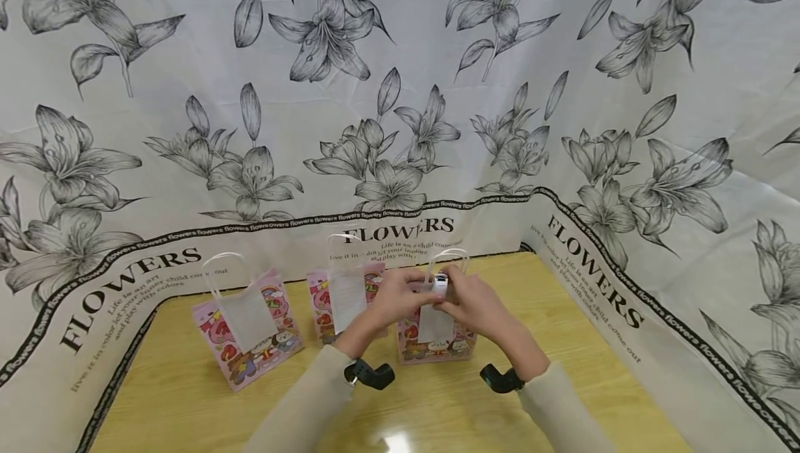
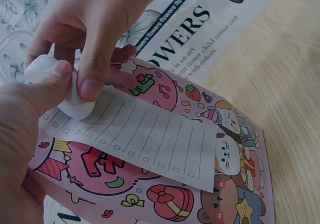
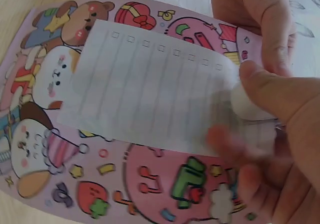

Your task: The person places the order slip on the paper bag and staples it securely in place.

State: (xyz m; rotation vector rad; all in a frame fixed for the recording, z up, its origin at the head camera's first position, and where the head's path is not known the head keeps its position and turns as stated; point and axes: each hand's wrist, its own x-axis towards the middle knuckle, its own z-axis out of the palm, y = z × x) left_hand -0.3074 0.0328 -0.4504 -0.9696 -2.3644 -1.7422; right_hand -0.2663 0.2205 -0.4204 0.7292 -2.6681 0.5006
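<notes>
A small white stapler (image 1: 440, 285) with a rounded body sits between both hands at the top edge of a pink cartoon paper bag (image 1: 437, 352). My left hand (image 1: 400, 294) pinches it from the left with the thumb on top. From the other side my right hand (image 1: 476, 303) grips it too, its thumb pressing on the white body in the left wrist view. A lined white checklist sheet (image 2: 140, 139) hangs down the bag's front, its upper end under the stapler. Behind the hands rise the bag's clear handles, partly hidden.
Two similar pink bags stand to the left, the middle bag (image 1: 321, 303) and the far-left bag (image 1: 284, 307), each with a white sheet on its front. A flower-print cloth (image 1: 387, 133) hangs behind and beside the yellow wood-grain table (image 1: 562, 369).
</notes>
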